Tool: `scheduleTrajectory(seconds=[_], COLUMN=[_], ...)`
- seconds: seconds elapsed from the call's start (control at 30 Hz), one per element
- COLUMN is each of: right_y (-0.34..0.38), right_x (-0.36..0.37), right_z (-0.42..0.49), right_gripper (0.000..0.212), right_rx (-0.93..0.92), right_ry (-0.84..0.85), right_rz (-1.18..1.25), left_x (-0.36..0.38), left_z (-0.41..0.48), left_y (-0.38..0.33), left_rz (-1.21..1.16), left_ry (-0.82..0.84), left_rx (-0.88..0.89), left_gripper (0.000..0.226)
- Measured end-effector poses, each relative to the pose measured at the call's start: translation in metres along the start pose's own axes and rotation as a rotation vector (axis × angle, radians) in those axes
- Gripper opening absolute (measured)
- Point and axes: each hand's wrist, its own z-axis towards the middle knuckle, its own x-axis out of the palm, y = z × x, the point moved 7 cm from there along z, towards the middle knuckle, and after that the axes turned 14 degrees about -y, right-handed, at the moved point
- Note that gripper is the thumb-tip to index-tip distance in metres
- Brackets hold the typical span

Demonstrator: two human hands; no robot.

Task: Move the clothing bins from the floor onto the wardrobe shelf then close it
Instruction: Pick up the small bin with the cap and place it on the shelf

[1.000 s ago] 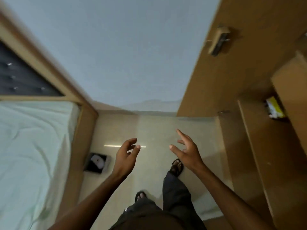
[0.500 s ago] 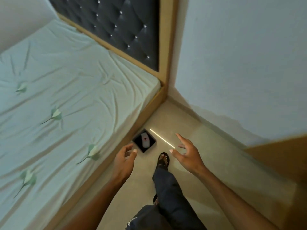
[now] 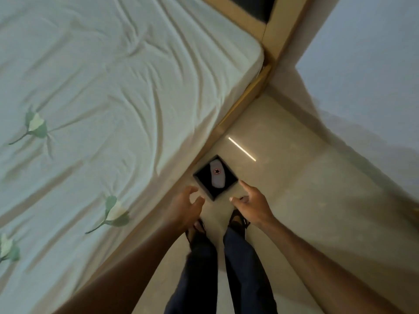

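Observation:
A small black open-topped bin (image 3: 205,184) stands on the tiled floor, against the wooden bed frame, with a folded grey cloth bearing a red-and-black star mark (image 3: 217,175) inside. My left hand (image 3: 184,206) hovers just below and left of the bin, fingers apart, holding nothing. My right hand (image 3: 250,202) hovers just below and right of it, also spread and holding nothing. Neither hand touches the bin. The wardrobe is out of view.
A bed (image 3: 113,98) with a pale sheet printed with flowers fills the left side, its wooden frame (image 3: 247,96) running along the floor. A white wall (image 3: 362,75) stands at the right. My two feet in sandals (image 3: 217,227) are just short of the bin.
The view has swung from the wardrobe down to the bed and floor. I have stepped closer to the bin, and both open hands have come down near its sides.

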Motion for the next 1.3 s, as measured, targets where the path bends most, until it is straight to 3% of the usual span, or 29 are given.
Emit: scheduleTrajectory(seconds=[0.27, 0.33, 0.43, 0.53, 0.6, 0.67, 0.83, 1.0, 1.1, 1.3], right_y=[-0.127, -0.129, -0.144, -0.157, -0.163, -0.167, -0.163, -0.150, -0.183, -0.096], right_x=[0.129, 0.142, 0.169, 0.194, 0.207, 0.207, 0.164, 0.091, 0.074, -0.087], right_z=[0.135, 0.143, 0.163, 0.182, 0.187, 0.189, 0.156, 0.085, 0.051, -0.116], right_gripper=[0.095, 0.078, 0.063, 0.060, 0.041, 0.030, 0.035, 0.062, 0.077, 0.046], right_rx=[0.197, 0.240, 0.311, 0.295, 0.296, 0.303, 0.389, 0.412, 0.397, 0.341], right_ry=[-0.023, -0.056, 0.029, -0.012, -0.027, -0.057, -0.071, -0.130, -0.159, -0.285], right_rz=[-0.081, -0.061, -0.051, -0.009, 0.068, 0.112, 0.181, 0.175, 0.193, 0.238], left_x=[0.142, 0.171, 0.205, 0.234, 0.250, 0.250, 0.224, 0.175, 0.142, 0.076], left_z=[0.168, 0.200, 0.239, 0.266, 0.285, 0.287, 0.245, 0.151, 0.085, -0.064], left_y=[0.075, 0.088, 0.093, 0.096, 0.105, 0.101, 0.077, 0.020, -0.026, -0.147], left_rz=[0.384, 0.463, 0.538, 0.461, 0.408, 0.369, 0.350, 0.503, 0.581, 0.712], left_ry=[0.161, 0.174, 0.173, 0.221, 0.253, 0.258, 0.322, 0.429, 0.508, 0.564], left_rx=[0.098, 0.131, 0.249, 0.289, 0.297, 0.312, 0.296, 0.411, 0.477, 0.657], left_gripper=[0.064, 0.066, 0.064, 0.062, 0.060, 0.043, 0.027, 0.046, 0.051, 0.042])
